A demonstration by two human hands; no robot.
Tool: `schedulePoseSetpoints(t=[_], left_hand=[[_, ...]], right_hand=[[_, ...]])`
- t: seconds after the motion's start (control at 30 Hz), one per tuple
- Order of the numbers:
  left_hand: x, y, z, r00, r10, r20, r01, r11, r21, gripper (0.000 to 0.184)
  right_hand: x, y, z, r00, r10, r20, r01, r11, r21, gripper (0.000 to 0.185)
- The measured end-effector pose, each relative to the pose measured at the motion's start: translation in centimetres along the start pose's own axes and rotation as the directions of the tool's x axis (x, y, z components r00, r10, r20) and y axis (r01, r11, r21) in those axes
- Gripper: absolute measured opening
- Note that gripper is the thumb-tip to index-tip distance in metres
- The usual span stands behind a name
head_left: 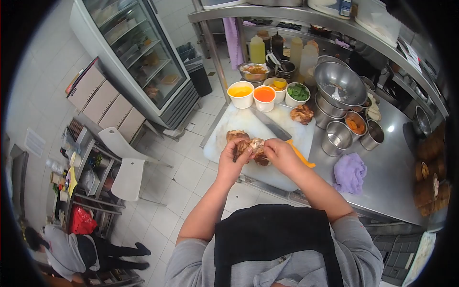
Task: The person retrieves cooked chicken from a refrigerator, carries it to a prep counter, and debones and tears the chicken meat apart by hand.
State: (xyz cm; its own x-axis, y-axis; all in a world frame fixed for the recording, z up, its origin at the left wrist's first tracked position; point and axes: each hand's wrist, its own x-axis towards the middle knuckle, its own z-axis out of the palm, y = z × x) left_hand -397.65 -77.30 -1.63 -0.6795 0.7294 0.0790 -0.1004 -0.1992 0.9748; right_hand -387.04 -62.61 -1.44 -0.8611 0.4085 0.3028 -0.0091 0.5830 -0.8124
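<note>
Over the white cutting board [221, 125], my left hand [233, 155] and my right hand [283, 155] pinch a piece of browned cooked meat [256, 143], perhaps chicken, between them. Its torn pale inside shows. More browned meat [236, 135] lies on the board just behind my left fingers, and a dark piece [261, 160] sits below my hands. A knife [301, 154] with an orange handle rests to the right, its blade angled toward the back left and partly behind my right hand. Another browned piece [301, 115] lies at the board's back right.
White tubs of yellow sauce [240, 94], orange sauce [264, 98] and green leaves [298, 94] line the board's back edge. Steel bowls [339, 83], steel pots [337, 138] and a purple cloth [350, 173] stand right. A person [74, 251] is at lower left.
</note>
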Motion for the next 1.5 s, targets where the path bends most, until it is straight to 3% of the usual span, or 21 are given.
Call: schedulePoseSetpoints(t=[0.1, 0.17, 0.2, 0.23, 0.33, 0.4, 0.5, 0.63, 0.7, 0.77, 0.83, 0.87, 0.9, 0.93, 1.0, 1.03, 1.2, 1.33, 1.4, 1.43, 1.5], left_hand=[[-0.1, -0.6, 0.1, 0.999, 0.047, -0.006, -0.046, 0.998, 0.045, 0.025], [0.0, -1.1, -0.3, 0.998, 0.057, -0.004, -0.056, 0.992, 0.113, 0.023], [0.1, -1.6, -0.9, 0.995, 0.101, 0.027, -0.104, 0.964, 0.246, 0.02], [0.3, -1.9, -1.1, 0.995, 0.097, 0.03, -0.101, 0.964, 0.245, 0.02], [0.5, -2.8, -1.3, 0.975, 0.223, 0.012, -0.209, 0.896, 0.392, 0.02], [0.7, -3.1, -1.1, 0.952, 0.307, -0.006, -0.261, 0.82, 0.509, 0.02], [0.6, -2.3, -0.4, 0.981, 0.185, -0.056, -0.151, 0.917, 0.369, 0.022], [1.6, -2.9, -0.5, 0.983, 0.13, -0.128, -0.107, 0.979, 0.175, 0.022], [2.1, -3.1, -1.0, 0.992, 0.014, -0.122, -0.003, 0.996, 0.088, 0.023], [2.2, -3.4, -2.1, 0.981, -0.011, -0.195, 0.014, 1.0, 0.016, 0.026], [1.9, -2.8, -3.3, 0.947, -0.176, -0.269, 0.117, 0.969, -0.219, 0.03], [1.5, -2.2, -3.3, 0.947, -0.21, -0.245, 0.144, 0.954, -0.261, 0.031], [1.1, -2.0, -3.2, 0.944, -0.213, -0.254, 0.145, 0.954, -0.261, 0.031], [0.8, -1.8, -3.1, 0.946, -0.211, -0.246, 0.152, 0.959, -0.239, 0.032], [0.8, -1.5, -2.7, 0.949, -0.204, -0.24, 0.152, 0.964, -0.217, 0.032], [0.8, -1.5, -2.3, 0.958, -0.168, -0.234, 0.121, 0.971, -0.205, 0.031], [0.7, -2.2, -1.1, 0.953, -0.196, -0.231, 0.155, 0.97, -0.186, 0.028], [0.5, -2.3, -0.7, 0.962, -0.195, -0.191, 0.166, 0.973, -0.158, 0.027], [0.4, -2.3, -0.4, 0.973, -0.143, -0.181, 0.139, 0.99, -0.031, 0.024], [0.4, -2.4, -0.1, 0.973, -0.146, -0.18, 0.142, 0.989, -0.033, 0.024], [0.5, -2.6, 0.3, 0.979, -0.102, -0.177, 0.112, 0.993, 0.049, 0.024]], right_hand=[[-0.4, -0.4, 0.0, 0.998, -0.015, 0.055, 0.02, 0.995, -0.097, 0.015], [-0.6, -0.2, 0.1, 0.997, 0.004, 0.075, -0.004, 1.0, -0.001, 0.015], [-0.7, 0.2, 0.4, 0.992, 0.062, 0.11, -0.075, 0.99, 0.116, 0.014], [-0.8, 0.9, 0.8, 0.992, 0.067, 0.108, -0.08, 0.99, 0.115, 0.014], [-0.8, 2.6, 2.0, 0.974, 0.151, 0.171, -0.205, 0.91, 0.362, 0.016], [-0.4, 2.7, 2.1, 0.956, 0.194, 0.222, -0.289, 0.759, 0.584, 0.016], [-0.1, 1.6, 1.1, 0.904, 0.316, 0.286, -0.426, 0.63, 0.649, 0.014], [0.2, 1.9, 1.3, 0.899, 0.297, 0.321, -0.434, 0.521, 0.735, 0.013], [0.3, 2.2, 1.1, 0.903, 0.311, 0.296, -0.422, 0.51, 0.749, 0.014], [0.7, 1.8, -0.5, 0.915, 0.32, 0.244, -0.389, 0.549, 0.74, 0.014], [1.7, 2.8, -2.0, 0.927, 0.33, 0.179, -0.35, 0.59, 0.727, 0.015], [2.2, 4.1, -2.4, 0.98, 0.192, -0.051, -0.142, 0.856, 0.497, 0.013], [2.4, 5.5, -2.7, 0.975, -0.021, -0.221, 0.059, 0.984, 0.169, 0.012], [2.8, 7.0, -3.2, 0.976, -0.021, -0.215, 0.059, 0.983, 0.173, 0.012], [3.6, 10.2, -3.9, 0.977, -0.088, -0.194, 0.035, 0.965, -0.26, 0.009], [3.7, 11.8, -3.8, 0.977, -0.089, -0.191, 0.037, 0.965, -0.261, 0.009], [4.1, 12.8, -4.1, 0.971, 0.22, -0.093, -0.237, 0.827, -0.509, 0.008], [3.9, 9.7, -4.9, 0.944, 0.302, -0.131, -0.323, 0.773, -0.547, 0.011], [3.8, 9.2, -5.2, 0.98, -0.024, -0.199, -0.092, 0.828, -0.553, 0.014], [3.7, 8.8, -5.2, 0.98, -0.021, -0.199, -0.095, 0.826, -0.555, 0.014], [3.5, 5.3, -4.6, 0.998, 0.031, -0.057, -0.034, 0.998, -0.06, 0.02]])
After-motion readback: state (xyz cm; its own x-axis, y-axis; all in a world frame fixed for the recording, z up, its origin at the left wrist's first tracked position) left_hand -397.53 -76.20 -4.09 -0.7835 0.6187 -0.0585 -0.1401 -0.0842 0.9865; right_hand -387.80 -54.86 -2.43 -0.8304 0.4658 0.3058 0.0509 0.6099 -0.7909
